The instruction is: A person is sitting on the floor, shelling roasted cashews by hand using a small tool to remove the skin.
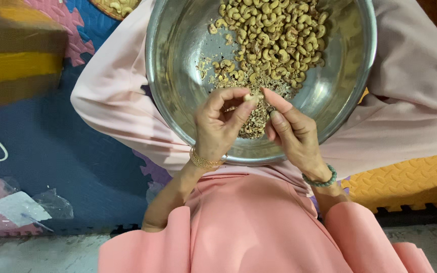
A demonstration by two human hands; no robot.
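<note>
**Cashews being cleaned over a steel bowl**

One wide steel bowl (178,45) rests on the lap of a person in pink, and everything here sits in relation to it. The left hand (218,124) is over the bowl's near edge, thumb and forefinger pinched on a single pale cashew kernel (249,96). The right hand (292,132) is just beside it, also over the near edge, its forefinger stretched out so the tip meets that same nut; the other fingers curl loosely and hold nothing I can make out.

At the far side of the bowl lies one big heap of cashews (274,35), far too many to count. Between that heap and the hands is a patch of brown skin flakes and crumbs (251,119), which to my eye is the peeled waste. Judging by that, a good deal has been worked through, but I cannot tell which nuts in the heap are cleaned.

Each wrist carries one band: a gold bracelet (204,162) on the left, a green bead bracelet (320,180) on the right. Left of the bowl stands one cardboard box (18,55).
</note>
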